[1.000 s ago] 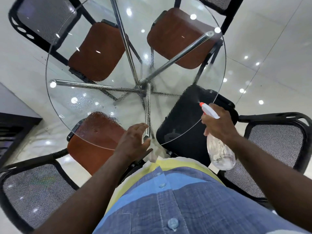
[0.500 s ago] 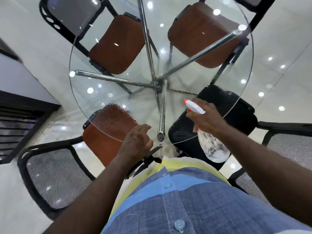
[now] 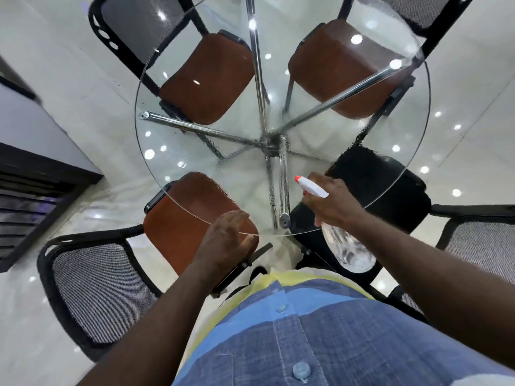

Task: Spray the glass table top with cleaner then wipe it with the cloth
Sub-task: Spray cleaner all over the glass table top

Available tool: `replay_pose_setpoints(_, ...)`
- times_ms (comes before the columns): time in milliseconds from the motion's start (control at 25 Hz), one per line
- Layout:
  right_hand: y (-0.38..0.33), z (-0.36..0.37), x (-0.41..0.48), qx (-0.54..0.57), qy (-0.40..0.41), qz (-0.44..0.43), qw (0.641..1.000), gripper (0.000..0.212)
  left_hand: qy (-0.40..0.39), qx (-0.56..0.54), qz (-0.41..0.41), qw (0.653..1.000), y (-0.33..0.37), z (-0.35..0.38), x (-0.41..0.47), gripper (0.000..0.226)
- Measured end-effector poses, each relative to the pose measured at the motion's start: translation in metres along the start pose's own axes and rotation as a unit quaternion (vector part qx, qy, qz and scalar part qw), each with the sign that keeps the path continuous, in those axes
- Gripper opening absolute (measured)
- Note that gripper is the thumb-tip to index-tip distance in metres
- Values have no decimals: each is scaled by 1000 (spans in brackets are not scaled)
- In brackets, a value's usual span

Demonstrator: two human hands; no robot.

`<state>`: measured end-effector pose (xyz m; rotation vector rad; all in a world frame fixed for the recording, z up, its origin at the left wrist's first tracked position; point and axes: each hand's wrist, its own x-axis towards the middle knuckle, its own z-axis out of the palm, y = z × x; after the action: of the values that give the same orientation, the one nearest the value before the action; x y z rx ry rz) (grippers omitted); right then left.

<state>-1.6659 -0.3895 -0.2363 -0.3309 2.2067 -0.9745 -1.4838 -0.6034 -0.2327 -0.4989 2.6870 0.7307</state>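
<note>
A round glass table top point(image 3: 195, 162) on crossed chrome legs point(image 3: 271, 140) fills the middle of the view. Fine droplets cover its near and left parts. My right hand point(image 3: 333, 204) grips a clear spray bottle point(image 3: 348, 252) with a white head and orange nozzle point(image 3: 297, 179), held over the table's near right edge and pointing left across the glass. My left hand point(image 3: 225, 240) rests flat at the near rim, fingers together, holding nothing. No cloth is visible.
Chairs with brown seats point(image 3: 206, 79) and black mesh backs point(image 3: 103, 291) ring the table; a black-seated chair point(image 3: 390, 196) stands at the right. A dark cabinet point(image 3: 33, 196) is at the left. The floor is glossy white tile.
The view has shifted left and closer to the table. My right hand with the bottle has moved left over the near edge. My left hand stays at the rim.
</note>
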Motion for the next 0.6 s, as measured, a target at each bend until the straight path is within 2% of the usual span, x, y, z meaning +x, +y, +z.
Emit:
replay_pose_setpoints(280, 11, 26, -76, 34, 124, 75, 989, 12, -9, -19, 76, 997, -33, -9, -13, 56)
replay_pose_setpoints(360, 7, 35, -105, 66, 171, 81, 980, 7, -24, -31, 110, 993, -39, -8, -15, 56)
replay_pose_setpoints(480, 0, 49, -144, 96, 243, 59, 964, 13, -36, -37, 160, 986, -37, -5, -17, 55)
replay_pose_setpoints(600, -7, 64, -188, 81, 267, 31, 960, 21, -49, -23, 219, 974, -21, -6, -19, 54)
